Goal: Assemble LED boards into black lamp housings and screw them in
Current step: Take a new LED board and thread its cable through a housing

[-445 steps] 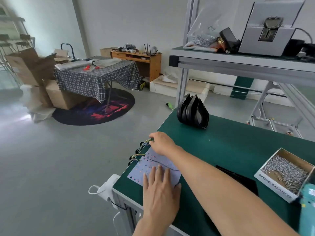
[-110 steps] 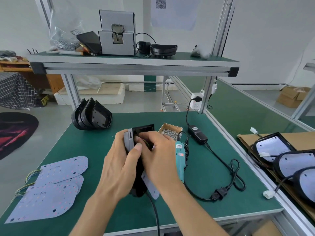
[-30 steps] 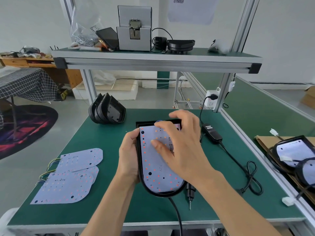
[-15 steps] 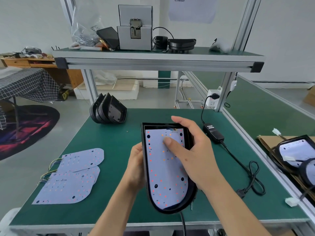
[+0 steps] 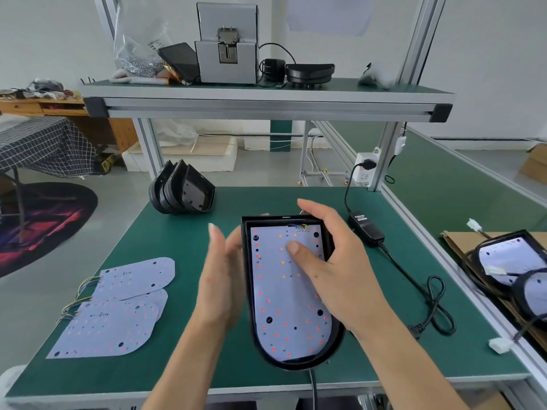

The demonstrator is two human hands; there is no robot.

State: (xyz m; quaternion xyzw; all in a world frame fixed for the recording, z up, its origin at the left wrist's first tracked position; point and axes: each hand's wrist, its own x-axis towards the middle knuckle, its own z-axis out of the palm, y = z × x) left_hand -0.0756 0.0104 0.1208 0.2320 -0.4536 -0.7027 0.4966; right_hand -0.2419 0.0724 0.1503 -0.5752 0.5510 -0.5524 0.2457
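Note:
A black lamp housing [image 5: 296, 366] is held tilted above the green bench, with a white LED board [image 5: 284, 315] seated inside it, its wires at the top edge. My right hand [image 5: 340, 276] grips the housing's right side: the thumb presses on the board and the fingers curl round the top right rim. My left hand [image 5: 220, 285] is beside the housing's left wall with straight fingers; whether it touches the wall is unclear.
Several loose LED boards [image 5: 118, 306] with wires lie at the left of the bench. Empty black housings [image 5: 183, 190] are stacked at the back left. A power adapter [image 5: 365, 229] and its cable lie to the right. Assembled lamps [image 5: 509, 261] sit on cardboard at the far right.
My left hand has let go of the housing's left side and straightened its fingers. The right hand keeps hold, thumb still on the board, and the housing has shifted slightly.

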